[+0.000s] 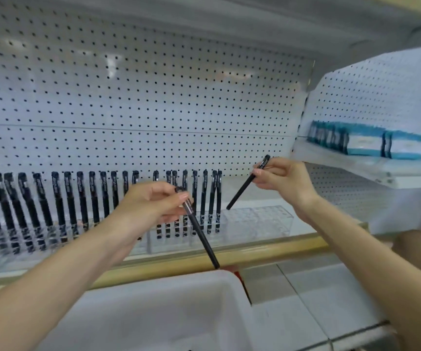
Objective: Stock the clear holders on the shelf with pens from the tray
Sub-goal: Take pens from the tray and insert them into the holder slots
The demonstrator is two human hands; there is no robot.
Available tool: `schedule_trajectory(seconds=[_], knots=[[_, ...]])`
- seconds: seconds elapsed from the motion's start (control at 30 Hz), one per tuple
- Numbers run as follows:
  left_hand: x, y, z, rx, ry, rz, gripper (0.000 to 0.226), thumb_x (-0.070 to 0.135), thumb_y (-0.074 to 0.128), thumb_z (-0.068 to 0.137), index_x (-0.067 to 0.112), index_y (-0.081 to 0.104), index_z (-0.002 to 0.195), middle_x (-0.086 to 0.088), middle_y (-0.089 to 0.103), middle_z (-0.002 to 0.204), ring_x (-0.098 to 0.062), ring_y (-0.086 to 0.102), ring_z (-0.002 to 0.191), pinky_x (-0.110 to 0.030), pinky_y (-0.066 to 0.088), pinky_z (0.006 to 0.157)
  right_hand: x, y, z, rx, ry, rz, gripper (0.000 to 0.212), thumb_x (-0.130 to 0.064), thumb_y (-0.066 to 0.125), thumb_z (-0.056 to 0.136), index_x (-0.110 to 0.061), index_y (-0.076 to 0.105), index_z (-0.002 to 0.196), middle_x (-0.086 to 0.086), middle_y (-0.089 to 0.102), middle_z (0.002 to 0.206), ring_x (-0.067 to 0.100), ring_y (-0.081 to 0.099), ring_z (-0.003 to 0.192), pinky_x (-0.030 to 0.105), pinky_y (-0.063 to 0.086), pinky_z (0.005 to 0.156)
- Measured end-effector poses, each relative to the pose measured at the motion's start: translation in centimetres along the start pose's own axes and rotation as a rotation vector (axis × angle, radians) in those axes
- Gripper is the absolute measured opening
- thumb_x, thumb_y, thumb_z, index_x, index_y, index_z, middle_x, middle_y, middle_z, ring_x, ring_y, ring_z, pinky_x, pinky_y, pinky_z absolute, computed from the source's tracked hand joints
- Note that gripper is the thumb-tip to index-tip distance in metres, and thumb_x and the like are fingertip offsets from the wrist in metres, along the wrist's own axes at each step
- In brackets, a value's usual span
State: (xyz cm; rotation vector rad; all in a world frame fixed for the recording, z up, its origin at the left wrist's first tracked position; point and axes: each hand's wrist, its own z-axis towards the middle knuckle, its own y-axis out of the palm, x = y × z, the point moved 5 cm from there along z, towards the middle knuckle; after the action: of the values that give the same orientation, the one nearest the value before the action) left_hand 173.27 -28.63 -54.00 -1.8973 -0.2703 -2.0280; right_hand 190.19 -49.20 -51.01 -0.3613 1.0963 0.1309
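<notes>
Black pens [77, 198] stand cap-up in a long run of clear slots, filling the shelf to the left of the one empty clear holder [262, 219]. A person restocks from a white tray [153, 312] set below and in front of that holder. The right hand [284, 179] hovers just above the empty holder. Its fingers [257, 172] pinch a pen [244, 186] near the cap, so the tip slants down toward the holder's nearest open slots, a grip that seems chosen for steering the point into a narrow hole.

The left hand [153, 206], left of the holder and in front of the last filled slots, pinches a second pen [201, 239] by its upper end. The barrel hangs past the shelf's wooden edge [267, 250] toward the tray, apparently held in reserve. Neither pen is seated yet. Whether more pens lie in the tray cannot be told. Blue boxes [366, 143] sit above and right of the holder.
</notes>
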Motion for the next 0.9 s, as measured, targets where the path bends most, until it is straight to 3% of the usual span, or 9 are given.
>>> schedule_trajectory(seconds=[0.2, 0.33, 0.4, 0.5, 0.57, 0.67, 0.8, 0.9], knots=[[-1.0, 0.5, 0.7, 0.049, 0.004, -0.013, 0.013, 0.018, 0.061, 0.091, 0.005, 0.061, 0.089, -0.002, 0.076, 0.086, -0.010, 0.072, 0.085, -0.029, 0.047, 0.097, 0.4, 1.6, 1.4, -0.135, 0.020, -0.158, 0.016, -0.008, 0.069, 0.085, 0.003, 0.068, 0.097, 0.017, 0.072, 0.084, 0.012, 0.067, 0.068, 0.020, 0.057, 0.069], [-1.6, 0.7, 1.2, 0.045, -0.007, -0.021, 0.018, 0.020, 0.060, 0.091, 0.003, 0.061, 0.092, 0.000, 0.076, 0.086, -0.009, 0.069, 0.095, -0.039, 0.036, 0.110, 0.8, 3.1, 1.9, -0.286, 0.013, -0.310, 0.008, -0.013, 0.072, 0.084, -0.006, 0.068, 0.082, 0.010, 0.071, 0.076, 0.013, 0.065, 0.071, 0.023, 0.056, 0.071], [-1.9, 0.8, 1.4, 0.027, -0.025, -0.010, 0.022, 0.022, 0.059, 0.092, 0.000, 0.060, 0.095, 0.004, 0.076, 0.087, -0.007, 0.065, 0.099, -0.046, 0.030, 0.113, 1.0, 3.8, 2.2, -0.324, 0.005, -0.353, 0.017, -0.015, 0.073, 0.083, -0.012, 0.063, 0.069, 0.004, 0.069, 0.068, 0.008, 0.063, 0.065, 0.024, 0.055, 0.071], [-2.6, 1.0, 1.4, -0.008, -0.067, 0.019, 0.021, 0.025, 0.057, 0.093, 0.004, 0.060, 0.096, 0.007, 0.076, 0.088, -0.005, 0.059, 0.102, -0.047, 0.023, 0.113, 1.1, 4.3, 3.0, -0.346, 0.024, -0.373, 0.016, -0.015, 0.073, 0.082, -0.005, 0.065, 0.073, 0.003, 0.069, 0.067, 0.005, 0.063, 0.061, 0.022, 0.055, 0.068], [-2.8, 1.0, 1.5, -0.020, -0.083, 0.031, 0.021, 0.025, 0.057, 0.093, 0.005, 0.060, 0.096, 0.009, 0.076, 0.088, -0.002, 0.057, 0.098, -0.043, 0.024, 0.105, 1.0, 4.6, 3.4, -0.399, 0.045, -0.436, 0.027, -0.017, 0.073, 0.083, 0.009, 0.065, 0.086, 0.011, 0.071, 0.075, 0.007, 0.065, 0.066, 0.025, 0.056, 0.071], [-3.1, 0.9, 1.6, -0.041, -0.101, 0.040, 0.024, 0.026, 0.058, 0.093, 0.003, 0.061, 0.098, 0.008, 0.076, 0.089, 0.001, 0.059, 0.097, -0.038, 0.024, 0.094, 1.2, 5.3, 3.4, -0.493, 0.073, -0.495, 0.036, -0.018, 0.073, 0.084, 0.015, 0.063, 0.094, 0.019, 0.072, 0.086, 0.011, 0.067, 0.072, 0.032, 0.057, 0.078], [-3.0, 0.8, 1.7, -0.068, -0.148, 0.025, 0.022, 0.028, 0.059, 0.093, 0.006, 0.061, 0.097, 0.006, 0.076, 0.091, -0.006, 0.059, 0.110, -0.043, 0.028, 0.104, 1.7, 5.2, 3.8, -0.475, 0.063, -0.497, 0.032, -0.017, 0.074, 0.082, 0.012, 0.064, 0.088, 0.018, 0.071, 0.081, 0.013, 0.066, 0.071, 0.036, 0.056, 0.080], [-2.8, 0.8, 1.7, -0.094, -0.189, 0.017, 0.017, 0.027, 0.059, 0.093, 0.010, 0.061, 0.088, 0.003, 0.076, 0.093, -0.002, 0.062, 0.099, -0.056, 0.024, 0.109, 2.0, 4.8, 3.9, -0.459, 0.084, -0.498, 0.024, -0.019, 0.075, 0.081, 0.004, 0.068, 0.082, 0.014, 0.071, 0.079, 0.015, 0.067, 0.072, 0.034, 0.057, 0.080]])
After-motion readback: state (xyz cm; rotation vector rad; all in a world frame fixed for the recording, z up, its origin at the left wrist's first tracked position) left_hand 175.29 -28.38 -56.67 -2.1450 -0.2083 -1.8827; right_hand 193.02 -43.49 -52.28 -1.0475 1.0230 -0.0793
